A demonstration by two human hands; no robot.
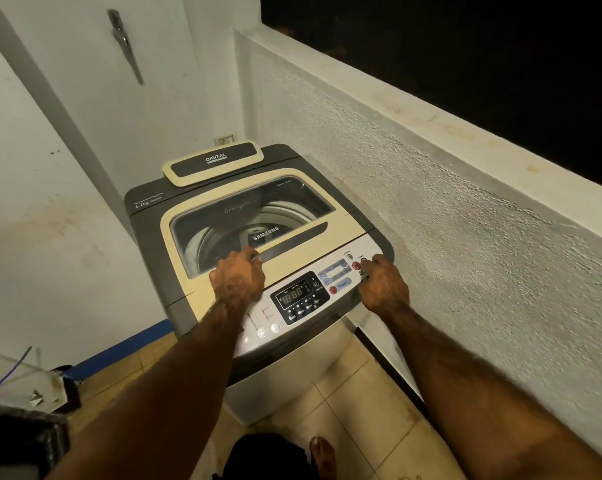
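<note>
A top-loading washing machine (147,216) stands in a corner, grey with a cream lid (341,233) that lies closed. Through the lid's window I see the drum. My left hand (239,277) grips the dark handle recess (292,242) at the lid's front edge, fingers curled into it. My right hand (382,285) rests on the right end of the control panel (301,299), with a fingertip on a button near the panel's top right corner. The panel's display shows digits.
A rough white parapet wall (431,220) runs along the right, close to the machine. White walls (50,202) stand behind and to the left. A clear plastic box (19,379) sits on the tiled floor (355,403) at the lower left. My bare foot (322,455) shows below.
</note>
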